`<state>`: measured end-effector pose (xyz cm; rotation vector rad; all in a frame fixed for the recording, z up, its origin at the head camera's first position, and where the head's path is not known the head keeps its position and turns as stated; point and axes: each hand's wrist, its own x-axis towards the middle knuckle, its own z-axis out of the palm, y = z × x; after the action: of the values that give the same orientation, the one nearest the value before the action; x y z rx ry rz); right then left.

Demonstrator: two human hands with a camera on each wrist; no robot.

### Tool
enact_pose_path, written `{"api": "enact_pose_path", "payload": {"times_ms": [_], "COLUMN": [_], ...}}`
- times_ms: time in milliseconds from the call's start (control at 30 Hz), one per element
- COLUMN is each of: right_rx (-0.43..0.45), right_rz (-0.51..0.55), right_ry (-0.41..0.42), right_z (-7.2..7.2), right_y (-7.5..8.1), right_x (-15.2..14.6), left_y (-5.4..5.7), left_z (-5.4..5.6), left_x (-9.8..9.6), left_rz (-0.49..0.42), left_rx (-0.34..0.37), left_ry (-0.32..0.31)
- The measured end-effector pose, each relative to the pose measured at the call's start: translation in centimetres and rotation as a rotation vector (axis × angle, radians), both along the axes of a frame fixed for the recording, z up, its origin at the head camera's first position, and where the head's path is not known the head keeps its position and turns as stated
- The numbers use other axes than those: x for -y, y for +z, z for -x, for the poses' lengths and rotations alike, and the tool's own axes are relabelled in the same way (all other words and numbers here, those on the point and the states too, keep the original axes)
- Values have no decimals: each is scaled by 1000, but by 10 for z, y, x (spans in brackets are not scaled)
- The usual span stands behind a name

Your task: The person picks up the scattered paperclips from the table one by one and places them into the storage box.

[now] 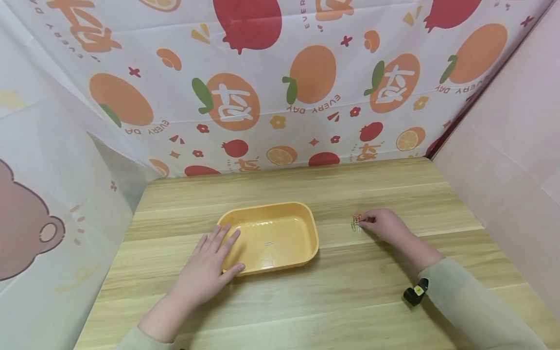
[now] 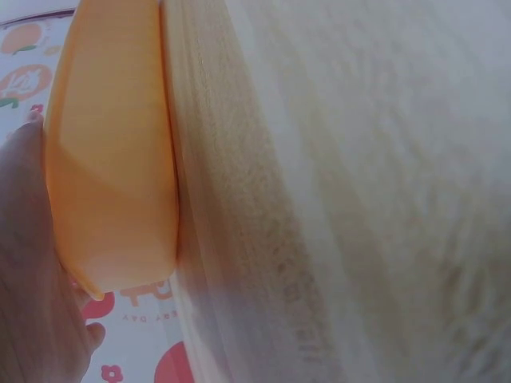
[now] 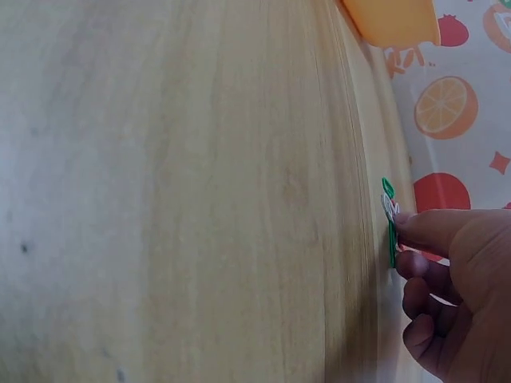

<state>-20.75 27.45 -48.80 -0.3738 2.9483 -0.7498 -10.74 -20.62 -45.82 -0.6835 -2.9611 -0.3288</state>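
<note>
A yellow plastic basin (image 1: pixel 302 262) sits on the wooden table, with a pale paper clip (image 1: pixel 269 243) lying on its floor. My left hand (image 1: pixel 207 265) rests on the basin's left end, fingers spread and fairly straight over the rim, thumb at the front left corner. To the right of the basin is a small group of paper clips (image 1: pixel 354 226) in red, green and white. There my right hand (image 1: pixel 385 224) pinches at the clips with thumb and forefinger. In the right wrist view, a white clip (image 3: pixel 389 207) shows at the thumb tip beside a green clip (image 3: pixel 392 243); the fingers partly hide the group.
The wooden table (image 1: pixel 332 301) runs back to a fruit-print cloth (image 1: pixel 271 82). Pale cloth hangs at the left (image 1: pixel 74 160) and right sides. A small black device (image 1: pixel 414 292) is strapped at the right sleeve cuff.
</note>
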Motion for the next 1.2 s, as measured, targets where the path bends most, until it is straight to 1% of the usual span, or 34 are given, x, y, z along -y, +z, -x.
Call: {"api": "enact_pose_path", "payload": {"times_ms": [167,267,500,633,933,1200], "right_rx": [-30,-20,23,43,59,58], "right_rz": [-46,-62,-10,-4,0,0], "right_ry": [24,23,27,33,45,44], "right_z": [-1,1,5,6,10,9], "right_y": [3,3,1,1,-1,-1], "right_x": [3,5,4,3,0,0], "left_y": [0,0,0,0,0,0], "left_z": [0,0,1,1,1,2], "left_x": [0,0,0,0,0,0], "left_rz": [0,0,0,5,6,7], "left_rx": [-1,0,-4,0,0,7], "left_ry": [-2,-1,-1,-1,2,2]}}
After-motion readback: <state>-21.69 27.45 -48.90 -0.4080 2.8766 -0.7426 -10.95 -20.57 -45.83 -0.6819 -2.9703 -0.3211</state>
